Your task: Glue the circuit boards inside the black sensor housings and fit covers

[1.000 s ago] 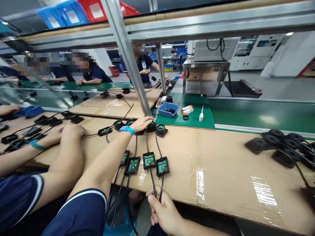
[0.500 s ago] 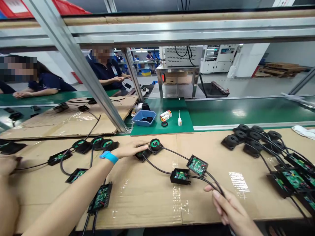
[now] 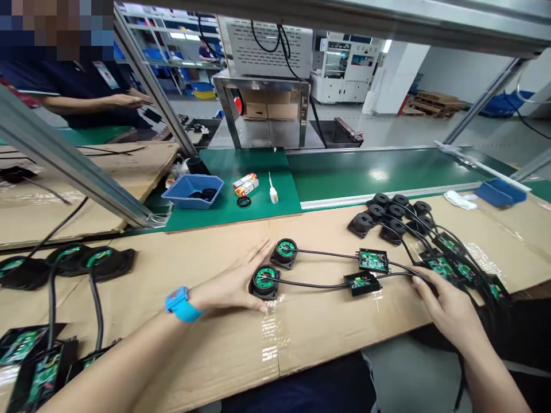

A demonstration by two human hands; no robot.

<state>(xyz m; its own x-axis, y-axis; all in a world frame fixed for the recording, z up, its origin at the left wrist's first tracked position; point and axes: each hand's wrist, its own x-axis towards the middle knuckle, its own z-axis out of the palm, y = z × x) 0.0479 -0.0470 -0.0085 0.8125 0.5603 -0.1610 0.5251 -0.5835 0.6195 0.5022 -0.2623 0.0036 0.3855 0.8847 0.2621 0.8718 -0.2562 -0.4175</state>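
My left hand (image 3: 235,281), with a blue band at the wrist, lies spread against the left side of two round black housings. Its thumb sits by the nearer housing (image 3: 265,281) and its fingertips reach the farther housing (image 3: 284,252). Green circuit boards show face up in both. Black cables run right from them to two open black boxes with circuit boards, the farther box (image 3: 373,261) and the nearer box (image 3: 362,283), lying almost side by side. My right hand (image 3: 443,307) is closed on the black cables (image 3: 402,273) leaving these boxes.
Several similar housings (image 3: 396,211) with boxes lie grouped to the right. More housings (image 3: 103,261) lie at left. Behind are a blue bin (image 3: 193,192), a small bottle (image 3: 274,194), a carton (image 3: 245,184) and a black ring (image 3: 243,202). A metal post (image 3: 138,80) stands left. A co-worker sits beyond.
Both housings with their boxes have shifted right and turned, now lying roughly parallel. My right hand moved right with the cables. The view has swung right; the other person's hand at left left view.
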